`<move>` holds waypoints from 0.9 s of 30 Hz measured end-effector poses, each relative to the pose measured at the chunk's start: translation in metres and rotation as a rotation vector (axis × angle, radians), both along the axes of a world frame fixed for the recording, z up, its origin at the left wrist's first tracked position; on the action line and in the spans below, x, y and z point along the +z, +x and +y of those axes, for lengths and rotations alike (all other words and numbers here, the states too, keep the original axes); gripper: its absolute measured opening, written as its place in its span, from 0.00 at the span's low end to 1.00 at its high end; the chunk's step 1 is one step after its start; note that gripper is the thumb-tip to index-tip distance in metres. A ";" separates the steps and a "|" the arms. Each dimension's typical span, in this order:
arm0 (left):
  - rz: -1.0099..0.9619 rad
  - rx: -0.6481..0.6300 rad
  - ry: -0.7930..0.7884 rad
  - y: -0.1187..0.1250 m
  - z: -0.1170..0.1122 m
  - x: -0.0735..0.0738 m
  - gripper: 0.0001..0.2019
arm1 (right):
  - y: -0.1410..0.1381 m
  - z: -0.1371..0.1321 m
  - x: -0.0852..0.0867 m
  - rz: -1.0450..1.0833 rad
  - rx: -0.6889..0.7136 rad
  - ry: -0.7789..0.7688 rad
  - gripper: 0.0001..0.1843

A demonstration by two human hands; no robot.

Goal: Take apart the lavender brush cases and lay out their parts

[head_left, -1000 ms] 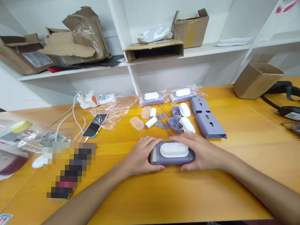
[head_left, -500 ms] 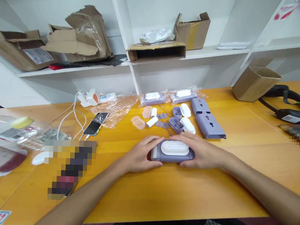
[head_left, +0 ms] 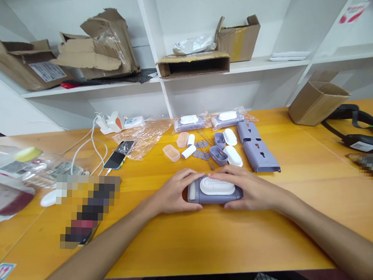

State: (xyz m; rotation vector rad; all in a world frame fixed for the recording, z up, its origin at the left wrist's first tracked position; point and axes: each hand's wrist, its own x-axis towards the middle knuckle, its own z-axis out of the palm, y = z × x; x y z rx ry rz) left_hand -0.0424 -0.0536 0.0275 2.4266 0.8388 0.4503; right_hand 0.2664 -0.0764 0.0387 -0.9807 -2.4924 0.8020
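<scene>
A purple-grey scrubbing brush unit [head_left: 215, 198] with a white oval bristle head [head_left: 217, 187] facing up lies on the wooden table. My left hand [head_left: 175, 193] grips its left end, by the translucent part, fingers behind and thumb in front. Around its right end my right hand [head_left: 248, 190] is closed, fingers over the back edge. Just beyond lie loose parts: purple cups [head_left: 218, 156], white oval brush heads [head_left: 233, 156], peach translucent cups [head_left: 171, 153], white cylinders [head_left: 189, 152], flat purple plates [head_left: 201, 155] and springs. Purple housings [head_left: 261, 156] stand to their right.
Two bagged brush units [head_left: 190, 122] lie at the back of the table. On the left are a phone [head_left: 118, 154] with a white cable, a power strip [head_left: 133, 122] and a plastic jar [head_left: 10, 187]. An open carton [head_left: 318, 103] and black straps [head_left: 355, 129] are at the right.
Both hands keep their hold on the brush unit, which hardly moves. The right fingers have shifted slightly left over the brush's back edge.
</scene>
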 end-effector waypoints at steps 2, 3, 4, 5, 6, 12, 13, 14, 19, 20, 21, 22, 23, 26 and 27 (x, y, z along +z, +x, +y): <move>0.000 -0.002 0.001 0.000 0.000 0.001 0.45 | 0.000 0.001 0.000 0.007 0.016 -0.001 0.45; 0.001 -0.003 0.001 0.000 0.000 0.001 0.45 | 0.000 0.001 0.000 0.010 0.019 -0.002 0.45; 0.001 -0.004 0.000 0.000 0.000 0.001 0.45 | 0.000 0.001 0.000 0.014 0.018 -0.003 0.45; 0.002 -0.006 -0.002 0.000 0.001 0.002 0.45 | 0.000 0.001 0.000 0.017 0.015 -0.005 0.44; 0.003 -0.010 -0.004 0.000 0.001 0.002 0.45 | 0.000 0.001 0.001 0.019 0.012 -0.007 0.44; -0.018 -0.042 -0.017 -0.001 0.002 0.003 0.44 | -0.001 0.000 0.003 0.013 -0.002 -0.026 0.39; -0.019 -0.043 -0.019 -0.001 0.002 0.003 0.44 | -0.001 0.000 0.003 0.012 -0.009 -0.026 0.38; -0.019 -0.042 -0.020 -0.001 0.002 0.003 0.44 | -0.001 0.000 0.003 0.012 -0.016 -0.026 0.37; -0.012 -0.038 -0.022 -0.001 0.003 0.005 0.45 | -0.003 -0.001 0.003 0.011 -0.037 -0.022 0.35; -0.010 -0.038 -0.025 -0.002 0.003 0.006 0.45 | -0.003 -0.001 0.003 0.012 -0.040 -0.024 0.35; -0.008 -0.039 -0.029 -0.002 0.003 0.006 0.44 | -0.003 -0.002 0.003 0.013 -0.041 -0.027 0.35; -0.007 -0.040 -0.032 -0.002 0.003 0.007 0.44 | -0.003 -0.002 0.003 0.013 -0.041 -0.031 0.35; -0.008 -0.041 -0.034 -0.002 0.004 0.007 0.44 | -0.003 -0.002 0.003 0.012 -0.039 -0.036 0.35; -0.009 -0.042 -0.035 -0.002 0.004 0.007 0.44 | -0.003 -0.002 0.004 0.007 -0.044 -0.055 0.35; -0.008 -0.041 -0.034 -0.002 0.004 0.007 0.44 | -0.003 -0.002 0.004 0.004 -0.054 -0.066 0.34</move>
